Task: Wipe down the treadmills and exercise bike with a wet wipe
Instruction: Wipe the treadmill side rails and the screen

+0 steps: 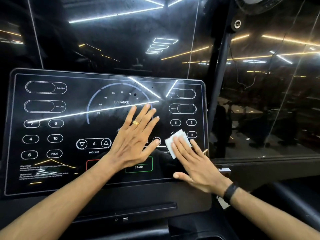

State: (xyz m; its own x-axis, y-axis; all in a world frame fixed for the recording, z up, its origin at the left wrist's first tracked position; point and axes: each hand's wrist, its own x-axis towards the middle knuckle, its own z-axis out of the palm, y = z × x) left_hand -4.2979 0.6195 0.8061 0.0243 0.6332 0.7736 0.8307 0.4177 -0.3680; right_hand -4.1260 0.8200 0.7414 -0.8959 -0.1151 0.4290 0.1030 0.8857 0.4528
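Forearms closest in, both reaching up the console [43, 170]. Right hand [195, 163] flat, fingers straight, pinning the wipe [174, 142] low on the right edge. Left hand [136, 135] spread flat mid-screen, holding nothing. Unwiped panel mostly off to the left of the wipe, so probably a leftward sweep next.

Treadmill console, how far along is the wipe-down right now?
Nothing looks finished: the glossy black treadmill console shows no clear cleaned patch. In hand: the right hand presses a white folded wet wipe flat on the panel's right side, the left hand spread beside it. Left: the remaining panel.
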